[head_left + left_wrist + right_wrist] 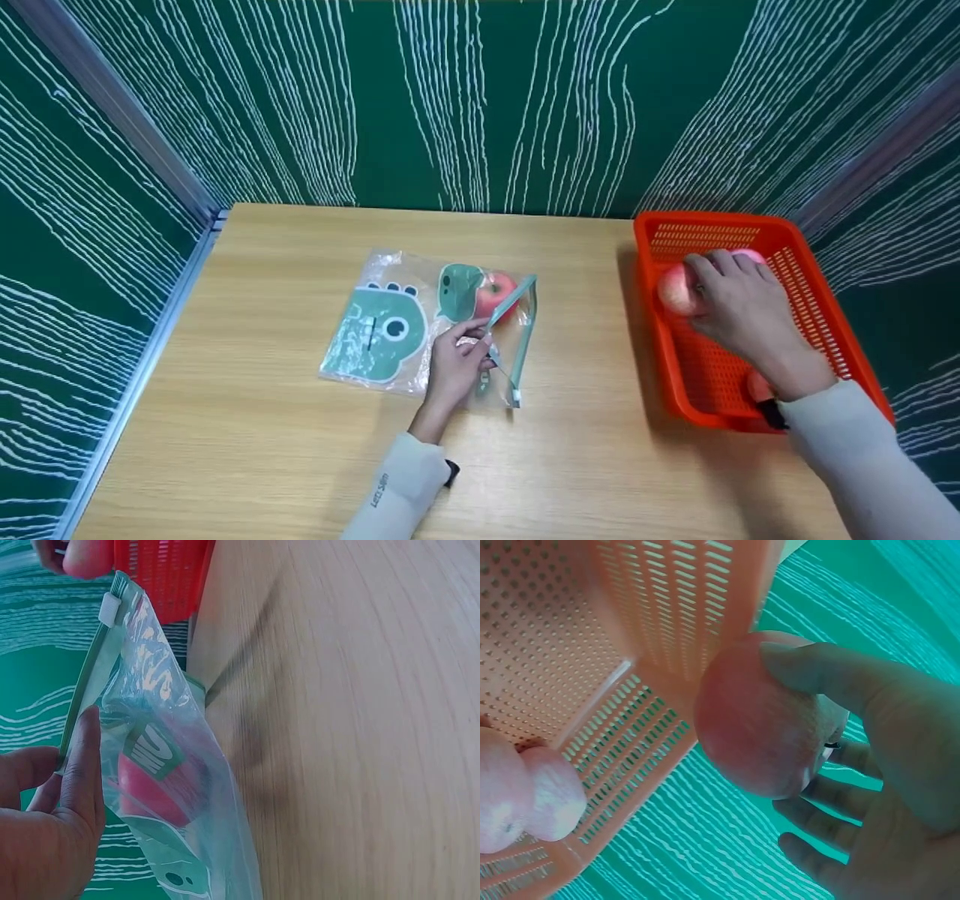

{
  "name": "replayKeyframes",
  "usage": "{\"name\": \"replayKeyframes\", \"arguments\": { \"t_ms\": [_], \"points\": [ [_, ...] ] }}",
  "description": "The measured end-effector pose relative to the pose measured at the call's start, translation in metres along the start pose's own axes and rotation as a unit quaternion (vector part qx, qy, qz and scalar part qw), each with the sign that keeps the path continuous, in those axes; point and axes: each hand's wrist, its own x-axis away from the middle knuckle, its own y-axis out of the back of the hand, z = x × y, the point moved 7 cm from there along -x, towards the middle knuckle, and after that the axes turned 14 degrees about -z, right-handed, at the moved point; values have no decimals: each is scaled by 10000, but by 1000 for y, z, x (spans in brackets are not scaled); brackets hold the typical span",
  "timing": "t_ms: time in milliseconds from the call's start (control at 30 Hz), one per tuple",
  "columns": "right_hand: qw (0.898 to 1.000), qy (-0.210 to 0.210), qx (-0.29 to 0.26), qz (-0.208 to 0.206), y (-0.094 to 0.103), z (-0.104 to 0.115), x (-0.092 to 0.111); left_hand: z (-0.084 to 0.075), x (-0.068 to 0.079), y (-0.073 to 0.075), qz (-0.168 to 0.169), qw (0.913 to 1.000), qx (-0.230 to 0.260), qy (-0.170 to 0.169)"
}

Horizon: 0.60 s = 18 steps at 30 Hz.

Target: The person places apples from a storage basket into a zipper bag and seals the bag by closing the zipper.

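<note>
My left hand (456,364) pinches the green slider-zip edge of a clear plastic zip bag (379,326) printed with a green dinosaur. The bag's mouth gapes toward the right, with the white slider (109,609) at one end. Inside it lies a red apple (493,291), partly behind the print. On the right, my right hand (746,311) grips another apple (679,289) over the orange-red plastic basket (666,364). In the right wrist view, thumb and fingers hold this apple (757,720) from one side, beside the basket wall.
Other apples lie in the basket: a pink one (750,256) shows behind my right hand, and one (759,384) is partly hidden under the wrist. The basket stands at the right of the wooden table (247,420). Green panels with white lines (495,97) surround the table.
</note>
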Motion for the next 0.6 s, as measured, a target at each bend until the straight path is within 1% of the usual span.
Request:
{"name": "replayKeyframes", "arguments": {
  "t_ms": [167, 333, 500, 600],
  "points": [
    [10000, 60, 27, -45, 3, 10, 0, 0, 0, 0, -33, 9999, -94, -7],
    [9999, 43, 21, -99, 4, 22, 0, -1, 0, 0, -39, 10000, -61, 6],
    [9991, 101, -91, -397, 5, 37, 0, -1, 1, -1, -73, 9998, -113, 133],
    [9980, 195, -167, -582, 3, 48, 1, -2, 1, -2, -44, 9999, -100, 70]
  ]
}}
